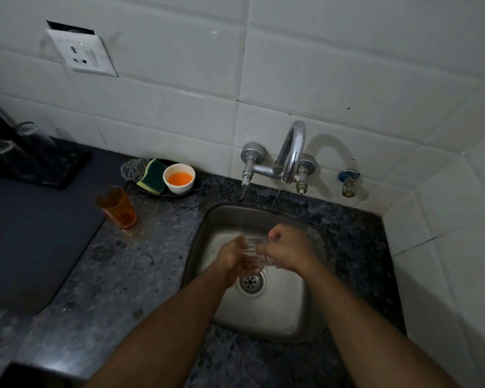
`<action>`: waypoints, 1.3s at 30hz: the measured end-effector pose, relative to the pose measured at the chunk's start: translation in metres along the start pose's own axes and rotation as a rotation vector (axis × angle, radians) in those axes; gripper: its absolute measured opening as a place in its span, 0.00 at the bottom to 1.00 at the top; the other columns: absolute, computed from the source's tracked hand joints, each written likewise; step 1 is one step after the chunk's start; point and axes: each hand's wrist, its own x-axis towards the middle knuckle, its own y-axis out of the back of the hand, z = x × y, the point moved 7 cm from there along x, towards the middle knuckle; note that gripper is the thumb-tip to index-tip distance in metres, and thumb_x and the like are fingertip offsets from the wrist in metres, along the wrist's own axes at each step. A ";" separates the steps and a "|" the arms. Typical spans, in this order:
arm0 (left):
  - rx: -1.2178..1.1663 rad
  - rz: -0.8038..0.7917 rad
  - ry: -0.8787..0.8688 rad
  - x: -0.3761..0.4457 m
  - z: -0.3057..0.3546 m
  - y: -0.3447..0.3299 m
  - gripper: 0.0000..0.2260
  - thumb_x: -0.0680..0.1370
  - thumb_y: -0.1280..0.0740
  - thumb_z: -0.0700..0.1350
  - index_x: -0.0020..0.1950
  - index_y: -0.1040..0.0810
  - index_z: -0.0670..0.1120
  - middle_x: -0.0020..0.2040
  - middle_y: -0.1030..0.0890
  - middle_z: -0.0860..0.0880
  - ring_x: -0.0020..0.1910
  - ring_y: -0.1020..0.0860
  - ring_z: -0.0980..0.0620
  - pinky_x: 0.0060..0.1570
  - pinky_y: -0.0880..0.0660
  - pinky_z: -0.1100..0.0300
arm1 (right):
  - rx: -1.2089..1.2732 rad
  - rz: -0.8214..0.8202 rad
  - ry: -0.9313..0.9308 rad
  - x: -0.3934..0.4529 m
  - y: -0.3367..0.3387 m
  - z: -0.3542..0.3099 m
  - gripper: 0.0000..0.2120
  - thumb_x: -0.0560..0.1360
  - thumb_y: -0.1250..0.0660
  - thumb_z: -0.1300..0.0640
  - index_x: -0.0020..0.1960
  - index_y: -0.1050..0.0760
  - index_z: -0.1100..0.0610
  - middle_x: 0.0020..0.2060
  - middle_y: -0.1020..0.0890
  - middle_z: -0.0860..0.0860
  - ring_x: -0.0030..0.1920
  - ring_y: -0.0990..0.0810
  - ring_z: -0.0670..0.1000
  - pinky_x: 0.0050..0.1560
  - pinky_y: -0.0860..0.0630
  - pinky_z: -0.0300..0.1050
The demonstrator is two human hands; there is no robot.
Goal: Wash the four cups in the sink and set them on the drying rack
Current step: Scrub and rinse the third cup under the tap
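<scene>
Both my hands meet over the steel sink (291, 312), just above the drain. Between them is a clear glass cup (254, 252), lying sideways. My left hand (233, 261) cups it from the left and my right hand (284, 247) grips its other end with curled fingers. A thin stream of water falls from the tap (291, 152). An orange transparent cup (116, 207) stands upright on the counter to the left. On the black drying rack (37, 166) at the far left stand two clear cups (28, 130), dim and hard to make out.
A dish with a steel scrubber (132, 169), a green-yellow sponge (153, 176) and a white bowl of orange liquid (179, 178) sits behind the orange cup. A dark mat (25, 242) covers the left counter. Tiled walls close in behind and right; a small valve (347, 182) sticks out.
</scene>
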 end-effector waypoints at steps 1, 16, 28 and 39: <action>-0.031 0.008 0.024 -0.001 -0.003 0.001 0.20 0.89 0.46 0.51 0.61 0.23 0.37 0.41 0.16 0.36 0.36 0.18 0.40 0.35 0.18 0.50 | 0.007 0.038 0.041 0.000 0.000 -0.001 0.16 0.67 0.20 0.48 0.50 0.22 0.50 0.43 0.17 0.48 0.44 0.16 0.51 0.47 0.15 0.52; 0.744 0.219 -0.210 0.007 0.029 0.046 0.20 0.87 0.40 0.55 0.59 0.18 0.40 0.47 0.15 0.38 0.45 0.15 0.41 0.48 0.17 0.47 | 0.140 0.188 0.241 -0.005 -0.007 -0.014 0.25 0.58 0.14 0.60 0.50 0.19 0.51 0.42 0.15 0.46 0.42 0.16 0.45 0.45 0.17 0.47; 1.709 0.253 -0.318 0.028 0.058 0.096 0.29 0.80 0.30 0.55 0.78 0.30 0.45 0.81 0.36 0.37 0.79 0.36 0.38 0.73 0.30 0.45 | 0.100 0.277 0.374 0.001 0.003 -0.057 0.23 0.58 0.15 0.55 0.48 0.21 0.49 0.38 0.17 0.41 0.37 0.20 0.37 0.37 0.23 0.35; 1.681 0.228 -0.304 0.034 0.043 0.109 0.43 0.77 0.29 0.48 0.86 0.48 0.44 0.87 0.52 0.42 0.85 0.49 0.43 0.79 0.36 0.44 | 0.020 0.351 0.470 0.006 -0.010 -0.062 0.21 0.59 0.18 0.50 0.48 0.22 0.51 0.39 0.17 0.45 0.38 0.18 0.46 0.39 0.17 0.50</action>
